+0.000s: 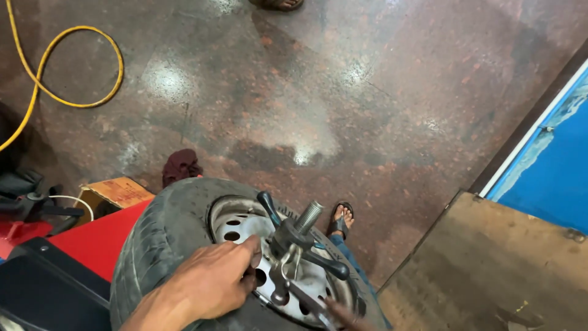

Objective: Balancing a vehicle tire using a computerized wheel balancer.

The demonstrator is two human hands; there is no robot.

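Left hand [214, 285] is laid flat on the wheel [245, 236], fingers loosely curled at the rim's centre, nothing clamped. Right hand [343, 314] is only seen as fingertips at the bottom edge; its grip cannot be told. Tyre [165, 236] is worn, grey rubber around a perforated steel rim, mounted on a red machine [98, 242]. Threaded shaft [309, 216] and black-handled wing nut [300, 242] sit at the hub. Left: tan box [116, 193] with a red-printed top, maroon rag [180, 165]. Far: yellow hose [73, 61] on speckled polished floor [367, 110].
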